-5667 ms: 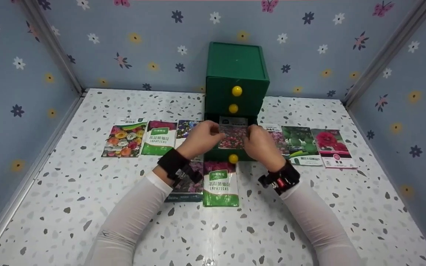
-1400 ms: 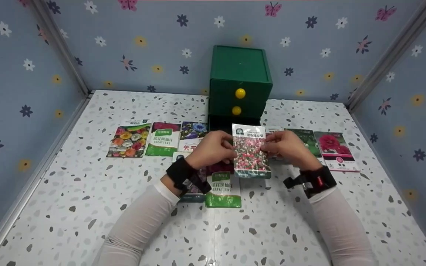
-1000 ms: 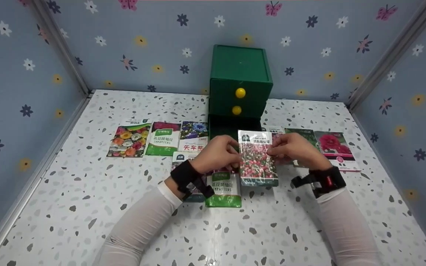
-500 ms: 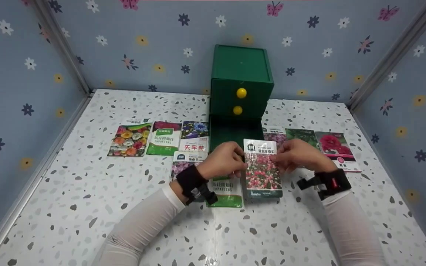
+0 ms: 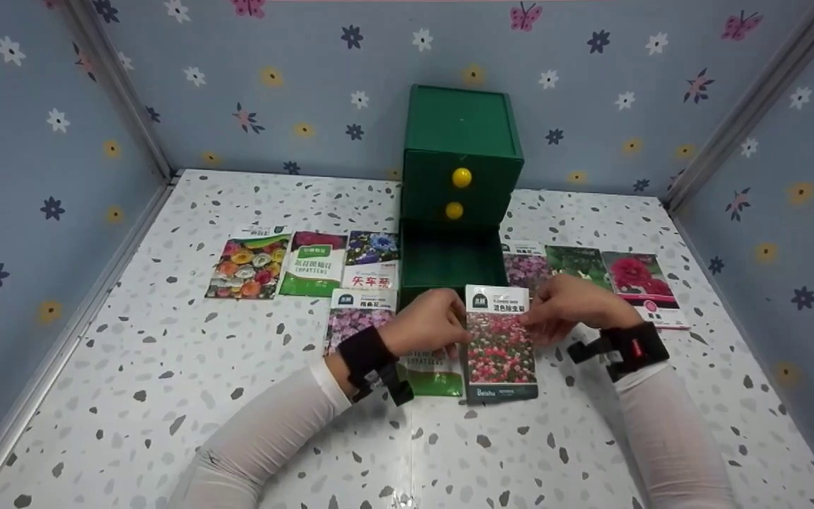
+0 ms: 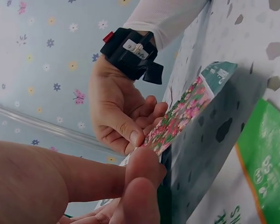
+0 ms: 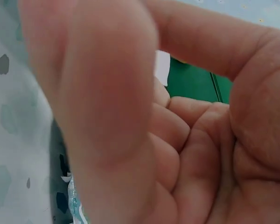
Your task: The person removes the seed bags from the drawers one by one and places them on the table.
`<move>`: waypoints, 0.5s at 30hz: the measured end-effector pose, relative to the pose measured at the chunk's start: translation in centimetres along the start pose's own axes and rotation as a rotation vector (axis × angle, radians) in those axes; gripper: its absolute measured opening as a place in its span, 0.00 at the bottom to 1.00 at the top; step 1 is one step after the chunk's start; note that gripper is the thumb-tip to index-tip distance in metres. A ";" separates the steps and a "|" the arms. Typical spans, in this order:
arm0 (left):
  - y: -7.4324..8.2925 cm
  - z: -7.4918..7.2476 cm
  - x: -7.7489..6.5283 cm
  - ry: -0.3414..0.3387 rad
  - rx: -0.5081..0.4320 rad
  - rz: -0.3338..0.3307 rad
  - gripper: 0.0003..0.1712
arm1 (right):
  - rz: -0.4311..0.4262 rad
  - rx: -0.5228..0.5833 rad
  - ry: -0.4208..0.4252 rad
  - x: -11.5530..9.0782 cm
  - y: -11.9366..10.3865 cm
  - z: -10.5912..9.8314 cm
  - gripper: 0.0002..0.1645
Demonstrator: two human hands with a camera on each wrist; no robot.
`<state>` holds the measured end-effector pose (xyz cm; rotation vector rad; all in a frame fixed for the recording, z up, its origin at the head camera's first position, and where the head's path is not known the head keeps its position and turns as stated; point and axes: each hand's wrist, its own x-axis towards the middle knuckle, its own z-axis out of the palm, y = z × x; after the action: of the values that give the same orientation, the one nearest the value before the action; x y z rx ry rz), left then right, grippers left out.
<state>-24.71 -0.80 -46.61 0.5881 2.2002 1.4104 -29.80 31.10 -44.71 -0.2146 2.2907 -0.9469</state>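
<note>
Between my hands is a seed packet point(image 5: 500, 350) with pink and red flowers. My left hand point(image 5: 429, 322) pinches its left edge, and my right hand point(image 5: 576, 307) pinches its right edge. In the left wrist view the packet point(image 6: 184, 112) slants, its lower end just off the table, whether touching I cannot tell. Under my left hand lies a green and white Impatiens packet point(image 5: 435, 378), partly covered. Beside it is a purple-flowered packet point(image 5: 357, 322). Behind the hands, the bottom drawer point(image 5: 453, 261) of a green cabinet point(image 5: 460, 116) is pulled out, its green floor showing.
Left of the drawer lie a rose-coloured mixed flower packet point(image 5: 248, 268), an Impatiens packet point(image 5: 313, 265) and a blue-flowered packet point(image 5: 372, 261). To its right are a purple-flowered packet point(image 5: 526, 267), a green packet point(image 5: 575, 263) and a red-flowered packet point(image 5: 640, 276). Patterned walls enclose the speckled table point(image 5: 237, 438).
Both hands have brought the pink-flowered packet out of the open drawer, toward me and slightly right. It is now lower, close to the table beside the Impatiens packet.
</note>
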 end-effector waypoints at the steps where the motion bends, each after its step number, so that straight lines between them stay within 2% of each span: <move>1: 0.0 0.1 0.0 -0.007 0.004 -0.001 0.18 | 0.001 -0.011 -0.012 0.0 0.1 0.0 0.25; 8: -0.4 0.8 0.1 -0.044 0.003 -0.008 0.15 | -0.021 -0.072 -0.086 0.3 0.5 -0.1 0.24; 15: -0.9 1.2 0.4 -0.037 0.062 -0.022 0.08 | -0.025 -0.089 -0.065 0.6 0.8 0.2 0.24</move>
<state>-24.41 -0.03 -47.99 0.6047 2.2213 1.3143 -30.06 31.30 -45.64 -0.3078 2.2768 -0.8391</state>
